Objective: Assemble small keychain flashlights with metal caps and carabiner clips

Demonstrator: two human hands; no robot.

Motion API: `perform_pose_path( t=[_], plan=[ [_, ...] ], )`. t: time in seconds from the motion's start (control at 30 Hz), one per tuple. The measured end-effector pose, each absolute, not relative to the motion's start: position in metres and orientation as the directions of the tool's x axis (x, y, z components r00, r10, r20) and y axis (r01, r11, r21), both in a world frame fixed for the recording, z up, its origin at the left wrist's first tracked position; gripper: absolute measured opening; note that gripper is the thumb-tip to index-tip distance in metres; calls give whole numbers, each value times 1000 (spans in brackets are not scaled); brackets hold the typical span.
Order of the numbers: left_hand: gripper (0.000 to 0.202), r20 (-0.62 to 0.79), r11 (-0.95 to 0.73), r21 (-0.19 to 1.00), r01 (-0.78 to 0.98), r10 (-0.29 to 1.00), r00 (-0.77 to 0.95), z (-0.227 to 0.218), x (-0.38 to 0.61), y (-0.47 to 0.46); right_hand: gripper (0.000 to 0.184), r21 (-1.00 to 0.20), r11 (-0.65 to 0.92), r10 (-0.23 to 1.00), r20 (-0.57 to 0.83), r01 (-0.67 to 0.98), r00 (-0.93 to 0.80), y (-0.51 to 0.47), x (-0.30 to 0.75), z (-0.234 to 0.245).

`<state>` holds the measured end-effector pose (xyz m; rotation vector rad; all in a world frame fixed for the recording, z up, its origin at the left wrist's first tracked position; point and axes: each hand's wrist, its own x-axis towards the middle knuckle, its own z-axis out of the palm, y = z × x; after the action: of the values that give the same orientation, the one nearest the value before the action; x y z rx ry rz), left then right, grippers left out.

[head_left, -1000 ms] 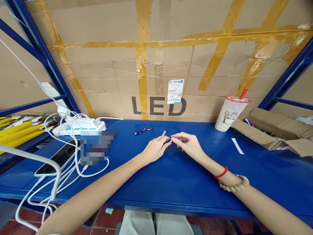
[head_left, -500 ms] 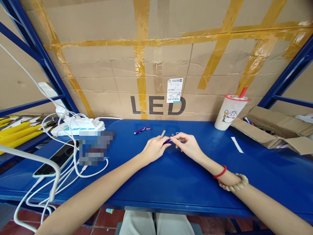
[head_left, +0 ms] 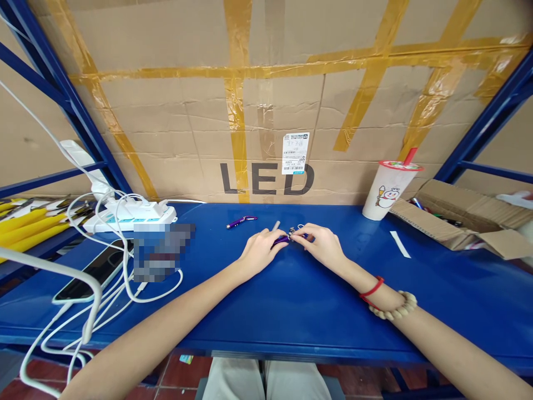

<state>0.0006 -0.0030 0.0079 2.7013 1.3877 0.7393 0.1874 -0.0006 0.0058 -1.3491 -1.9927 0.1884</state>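
Near the middle of the table's far half, my left hand (head_left: 259, 250) is closed on a slim purple metallic tube, pen-like in shape (head_left: 281, 240). My right hand (head_left: 323, 244) pinches its other end, where purple also shows beneath the fingers. Small shiny metal parts (head_left: 292, 231) lie between the two sets of fingertips; whether they are joined to the tube I cannot tell. Behind my left hand a grey stick-like piece (head_left: 276, 225) pokes out, mostly hidden. A similar purple tube with a silvery clasp end (head_left: 240, 222) rests on the table further left.
On the blue table (head_left: 258, 322), a white power strip (head_left: 137, 216), tangled cables and a phone (head_left: 94, 272) occupy the left. A paper cup with a straw (head_left: 389, 191), a white strip (head_left: 400, 244) and an open cardboard box (head_left: 449, 216) stand right. Taped cardboard (head_left: 166, 122) rises behind.
The fingertips of my two hands have parted slightly, so more of the purple tube and the metal parts shows between them. The whole view has shifted a little.
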Motion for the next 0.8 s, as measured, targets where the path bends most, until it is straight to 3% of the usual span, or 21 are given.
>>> perform_pose_path(
  t=[0.33,0.53,0.8],
  plan=[
    [14,389,-627,227,745,760,521,3,-2,1,18,-367,444,864,416,817,-283,0,189,4],
    [27,440,-664,220,714,721,535,-3,-2,4,16,-371,472,857,404,799,-319,2,189,1],
    [19,433,-601,235,764,768,472,-1,1,1,17,-406,495,840,448,768,-304,0,186,2]
  ],
)
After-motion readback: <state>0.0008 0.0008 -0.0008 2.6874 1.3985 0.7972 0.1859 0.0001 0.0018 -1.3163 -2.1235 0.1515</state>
